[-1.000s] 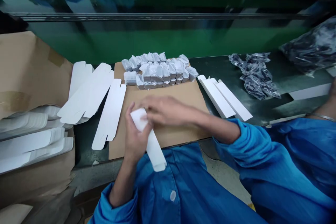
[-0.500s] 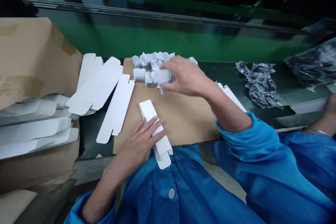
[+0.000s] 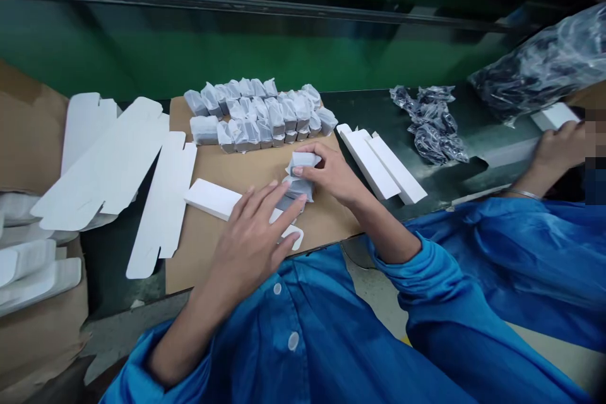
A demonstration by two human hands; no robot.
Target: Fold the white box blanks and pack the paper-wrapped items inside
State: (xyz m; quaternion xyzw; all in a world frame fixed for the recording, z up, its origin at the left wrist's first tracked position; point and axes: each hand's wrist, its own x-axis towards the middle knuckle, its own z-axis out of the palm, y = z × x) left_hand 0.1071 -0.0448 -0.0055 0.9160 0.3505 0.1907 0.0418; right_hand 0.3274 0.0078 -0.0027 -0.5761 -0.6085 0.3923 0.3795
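Observation:
My right hand (image 3: 334, 175) pinches a small block wrapped in thin whitish paper (image 3: 303, 159) between thumb and fingers. A second wrapped piece (image 3: 299, 188) is just below it, beside my left fingertips. My left hand (image 3: 250, 230) is open, its fingers spread over a narrow white carton (image 3: 211, 197) whose flap end (image 3: 297, 238) points to the right. The fingers hide the carton's middle, so I cannot tell whether they touch the second piece. Behind my hands, several wrapped blocks (image 3: 250, 115) stand in rows on a brown cardboard sheet (image 3: 227, 167).
Flat white carton blanks (image 3: 163, 202) lie at the left, by a brown cardboard box (image 3: 28, 126) holding more blanks. Two white cartons (image 3: 374, 161) lie right of the sheet. Crumpled clear plastic bags (image 3: 433, 126) lie beyond. A co-worker's hand (image 3: 556, 145) is far right.
My right hand has come back from the rows toward my left hand with a wrapped block. The carton has turned to lie more crosswise. The view has shifted, showing more on the right.

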